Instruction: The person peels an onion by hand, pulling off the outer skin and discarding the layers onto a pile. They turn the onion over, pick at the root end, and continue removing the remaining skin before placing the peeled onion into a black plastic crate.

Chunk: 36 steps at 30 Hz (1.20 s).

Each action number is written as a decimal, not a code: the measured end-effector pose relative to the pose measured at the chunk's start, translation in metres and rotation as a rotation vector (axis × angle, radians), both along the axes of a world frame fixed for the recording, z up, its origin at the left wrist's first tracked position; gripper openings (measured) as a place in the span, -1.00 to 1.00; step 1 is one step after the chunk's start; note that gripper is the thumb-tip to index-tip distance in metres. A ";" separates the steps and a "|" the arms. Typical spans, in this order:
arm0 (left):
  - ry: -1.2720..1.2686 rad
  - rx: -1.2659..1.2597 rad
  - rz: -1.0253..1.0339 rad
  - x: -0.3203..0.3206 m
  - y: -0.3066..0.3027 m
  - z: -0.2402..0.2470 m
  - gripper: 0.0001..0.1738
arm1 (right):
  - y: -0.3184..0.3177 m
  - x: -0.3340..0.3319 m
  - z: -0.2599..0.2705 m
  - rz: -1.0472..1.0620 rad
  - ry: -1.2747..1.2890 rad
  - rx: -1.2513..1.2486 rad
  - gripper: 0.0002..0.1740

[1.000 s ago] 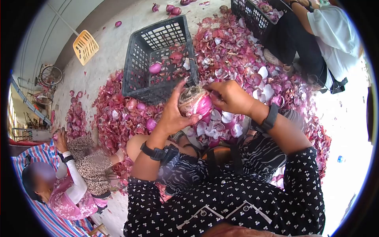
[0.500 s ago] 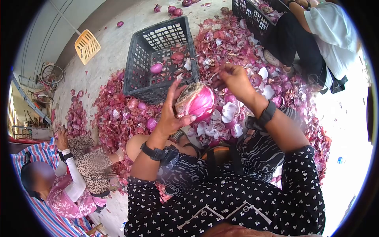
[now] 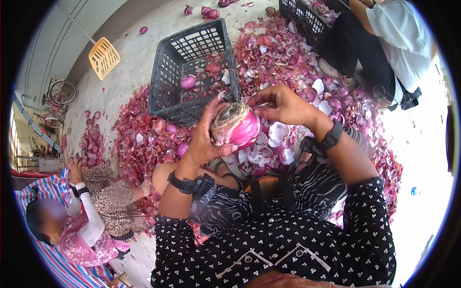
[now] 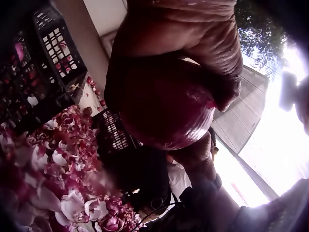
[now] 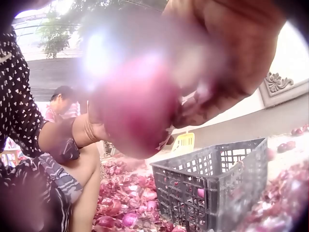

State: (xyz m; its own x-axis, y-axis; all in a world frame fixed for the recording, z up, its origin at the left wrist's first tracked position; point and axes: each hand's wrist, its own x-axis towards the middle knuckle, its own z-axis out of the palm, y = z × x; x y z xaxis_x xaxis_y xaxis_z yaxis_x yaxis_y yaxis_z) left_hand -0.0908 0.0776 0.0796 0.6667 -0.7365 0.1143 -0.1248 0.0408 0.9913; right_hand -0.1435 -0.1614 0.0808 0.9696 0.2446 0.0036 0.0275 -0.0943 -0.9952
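Note:
A large onion [image 3: 236, 126], glossy magenta on the right and rough brown around its top, is held over the lap. My left hand [image 3: 205, 132] grips it from the left, thumb below and fingers around the far side. At its upper right my right hand [image 3: 283, 108] has thumb and forefinger pinched together against the onion's edge; whether skin is between them cannot be told. The left wrist view shows the onion [image 4: 166, 108] dark under the left palm. In the right wrist view the onion [image 5: 137, 106] is blurred, with the right hand [image 5: 231, 53] beside it.
A black crate [image 3: 165, 77] with an onion [image 3: 188, 82] inside stands just beyond the hands. Loose skins [image 3: 269, 62] cover the floor around it. Another crate [image 3: 305, 19] and a seated person are at upper right, a second person at left, and a yellow scoop [image 3: 103, 58] at upper left.
My right hand moved away from the onion to the upper right, then came back to its edge. The onion has turned slightly in my left hand, which still grips it.

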 end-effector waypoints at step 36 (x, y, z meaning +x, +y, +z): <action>0.021 -0.030 -0.080 -0.002 0.005 0.001 0.30 | 0.012 -0.003 -0.002 -0.132 -0.135 -0.139 -0.84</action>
State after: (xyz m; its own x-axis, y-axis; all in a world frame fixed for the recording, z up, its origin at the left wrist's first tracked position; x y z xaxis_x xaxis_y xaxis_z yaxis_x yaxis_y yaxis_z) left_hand -0.0929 0.0826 0.0803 0.6080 -0.7842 0.1237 -0.0996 0.0792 0.9919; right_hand -0.1461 -0.1495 0.0790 0.9863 0.1225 0.1104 0.1375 -0.2418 -0.9605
